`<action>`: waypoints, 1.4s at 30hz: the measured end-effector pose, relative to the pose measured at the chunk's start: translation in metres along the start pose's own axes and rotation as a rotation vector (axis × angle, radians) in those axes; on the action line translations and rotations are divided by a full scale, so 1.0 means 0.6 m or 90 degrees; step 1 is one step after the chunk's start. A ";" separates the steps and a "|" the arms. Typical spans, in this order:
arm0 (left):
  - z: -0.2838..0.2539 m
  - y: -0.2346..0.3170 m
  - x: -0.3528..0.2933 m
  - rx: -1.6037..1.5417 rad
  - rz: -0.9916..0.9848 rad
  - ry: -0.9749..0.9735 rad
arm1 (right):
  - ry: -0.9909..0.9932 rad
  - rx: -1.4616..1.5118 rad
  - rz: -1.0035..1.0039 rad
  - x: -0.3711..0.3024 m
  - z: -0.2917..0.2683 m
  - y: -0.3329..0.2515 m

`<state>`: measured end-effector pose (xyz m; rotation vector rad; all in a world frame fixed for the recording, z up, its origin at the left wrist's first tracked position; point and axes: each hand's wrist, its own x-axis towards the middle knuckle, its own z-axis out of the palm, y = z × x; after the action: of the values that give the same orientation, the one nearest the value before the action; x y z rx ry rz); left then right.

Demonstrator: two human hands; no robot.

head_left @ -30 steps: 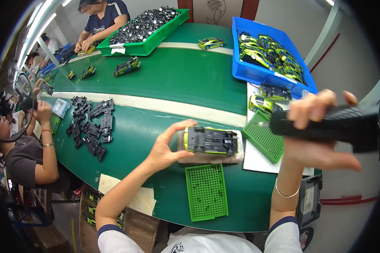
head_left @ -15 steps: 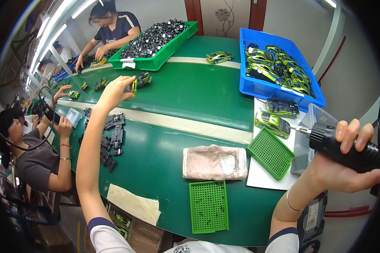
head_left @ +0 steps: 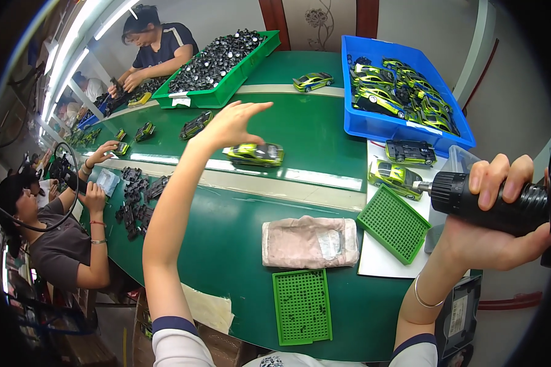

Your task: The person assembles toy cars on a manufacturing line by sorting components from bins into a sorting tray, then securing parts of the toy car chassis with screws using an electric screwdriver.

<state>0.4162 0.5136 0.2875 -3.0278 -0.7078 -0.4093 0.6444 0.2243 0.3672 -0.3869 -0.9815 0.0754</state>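
Note:
My left hand (head_left: 234, 126) is stretched over the green work surface with its fingers apart. Just under its thumb, a yellow-green toy car (head_left: 257, 155) stands on its wheels; I cannot tell if the thumb still touches its roof. Another toy car (head_left: 195, 125), showing a dark side, lies left of the hand. My right hand (head_left: 493, 241) is wrapped round a black electric screwdriver (head_left: 496, 197). The screwdriver's tip points left, close to a yellow-green toy car (head_left: 394, 178) on a white board (head_left: 373, 260). Behind that car lies an upturned one (head_left: 410, 152) with its black base showing.
A blue bin (head_left: 404, 129) of toy cars stands back right, a green crate (head_left: 217, 95) of small black parts back left. Nearer are a pink cloth-covered pad (head_left: 288, 241) and two green perforated trays (head_left: 301, 306) (head_left: 395, 224). Black chassis parts (head_left: 134, 202) lie left, near a co-worker (head_left: 64, 241).
My left hand has moved right and opened; the toy car it held now stands on the green surface beneath it. The right hand with the screwdriver has shifted slightly left.

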 end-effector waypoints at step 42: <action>-0.022 0.226 0.003 -0.968 0.120 0.223 | -0.062 0.019 -0.111 -0.017 -0.021 -0.108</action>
<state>0.4735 0.3914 0.3080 -3.8501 0.0670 -2.2499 0.6417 0.1580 0.3755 -0.2710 -1.1059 -0.0497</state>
